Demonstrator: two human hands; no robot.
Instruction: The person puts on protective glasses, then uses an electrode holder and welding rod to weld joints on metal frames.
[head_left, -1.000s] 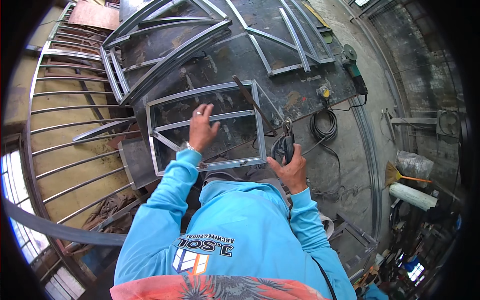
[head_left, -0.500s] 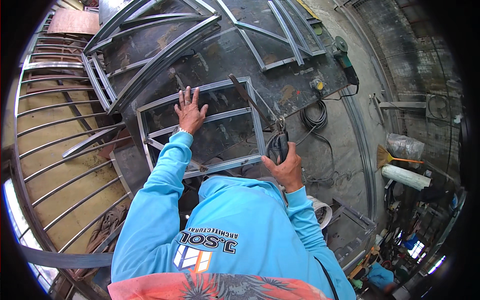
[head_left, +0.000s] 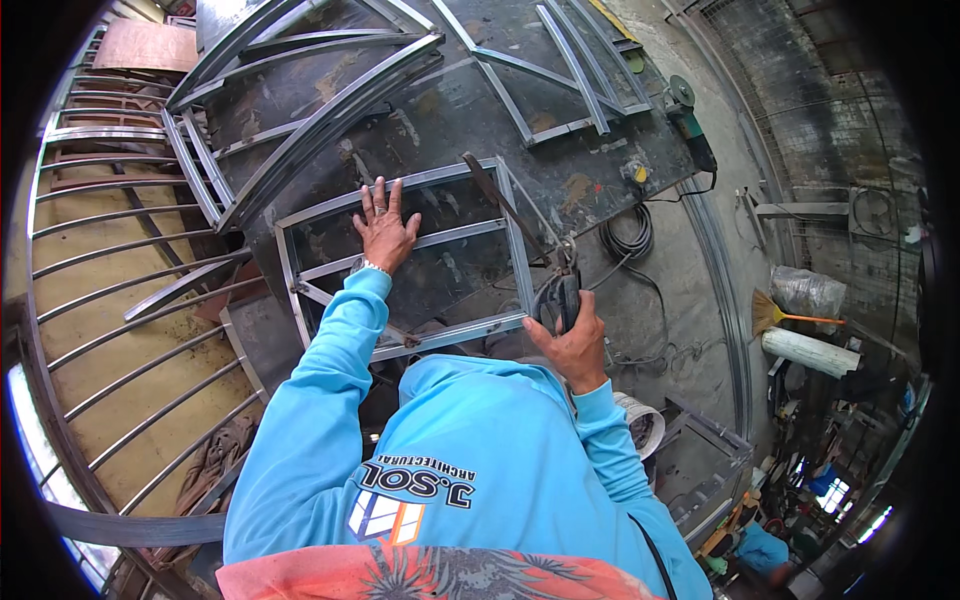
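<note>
A rectangular frame of bare metal channel with a middle bar lies along the near edge of the dark worktable. My left hand rests over its left part, fingers spread and pointing away from me, holding nothing. At the frame's right side my right hand is wrapped around the black handle of what looks like a hacksaw. The tool slants away to the left, across the frame's far right corner. Where the blade meets the metal cannot be made out.
Curved metal frames and a straight-sided one lie farther back. An angle grinder sits at the table's right edge, above a coiled cable. A barred panel stands at left; a white bucket is near my right arm.
The hacksaw and my right hand have shifted a little right and nearer. My left hand and the metal frame have moved slightly the same way.
</note>
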